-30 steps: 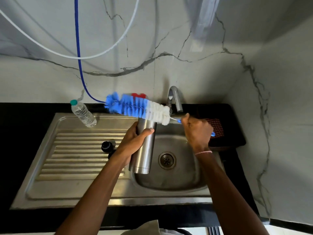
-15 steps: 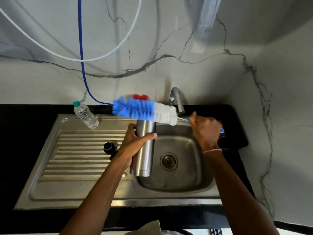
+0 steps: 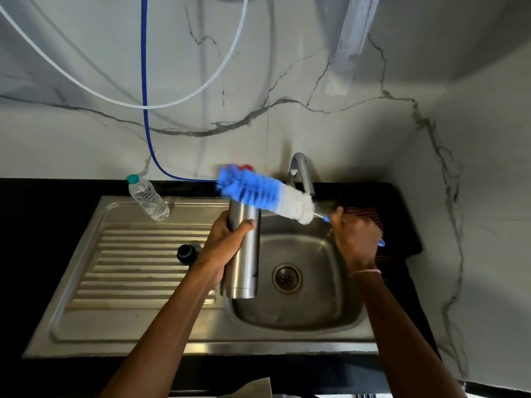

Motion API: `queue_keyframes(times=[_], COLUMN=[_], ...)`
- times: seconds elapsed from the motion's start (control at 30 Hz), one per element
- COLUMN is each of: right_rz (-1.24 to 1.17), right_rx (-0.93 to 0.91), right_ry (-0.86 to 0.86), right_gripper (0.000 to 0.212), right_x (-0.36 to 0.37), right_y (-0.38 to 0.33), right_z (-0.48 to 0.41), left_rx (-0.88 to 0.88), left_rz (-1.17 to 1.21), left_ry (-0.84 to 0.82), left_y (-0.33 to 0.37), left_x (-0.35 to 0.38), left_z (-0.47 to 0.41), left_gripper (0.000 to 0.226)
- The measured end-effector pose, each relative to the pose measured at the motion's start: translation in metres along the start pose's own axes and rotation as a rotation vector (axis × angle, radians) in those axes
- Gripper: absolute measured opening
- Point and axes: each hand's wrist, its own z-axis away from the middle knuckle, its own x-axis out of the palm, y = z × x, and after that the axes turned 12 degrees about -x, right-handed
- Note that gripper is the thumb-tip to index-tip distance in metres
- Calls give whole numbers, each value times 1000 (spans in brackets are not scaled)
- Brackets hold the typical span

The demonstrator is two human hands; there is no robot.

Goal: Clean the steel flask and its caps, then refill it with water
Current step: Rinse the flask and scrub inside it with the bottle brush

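The left hand [image 3: 227, 244] is wrapped round the upper part of the tall cylindrical steel flask [image 3: 243, 262], holding it upright over the left edge of the stainless sink basin [image 3: 339, 314]; the right hand [image 3: 356, 241] is clenched on the thin blue handle of a long bottle brush with blue and white bristles [image 3: 265, 195], which lies nearly level across the flask's mouth, blue end to the left; a round black cap [image 3: 186, 252] sits on the ribbed steel drainboard [image 3: 129, 268] beside the left wrist; a clear plastic water bottle with a teal lid [image 3: 148, 198] stands at the drainboard's back; the curved steel tap [image 3: 300, 170] rises behind the brush.
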Motion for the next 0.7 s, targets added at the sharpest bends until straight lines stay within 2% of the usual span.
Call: queue_keyframes(times=[0.07, 0.17, 0.23, 0.33, 0.5, 0.57, 0.7], right_rz=[5, -17, -36, -93, -4, -3, -41], right_rx=[50, 84, 68, 58, 130, 181, 108], right_ry=[-16, 68, 111, 88, 37, 15, 88], right_gripper=[51, 52, 52, 55, 51, 54, 52], right_x=[1, -1, -4, -6, -5, -3, -3], right_y=[14, 0, -22, -36, 4, 6, -34], right_z=[14, 6, -11, -21, 16, 22, -6], left_rx=[-14, -35, -20, 9, -8, -25, 12], left_rz=[21, -66, -105, -123, -70, -90, -210], left_ry=[5, -57, -79, -57, -30, -39, -60], left_y=[-1, -4, -4, -2, -3, -4, -6], left_x=[-7, -3, 5, 11, -10, -11, 6], left_z=[-1, -2, -1, 2, 3, 2, 0], left_gripper=[45, 75, 69, 53, 28, 27, 39])
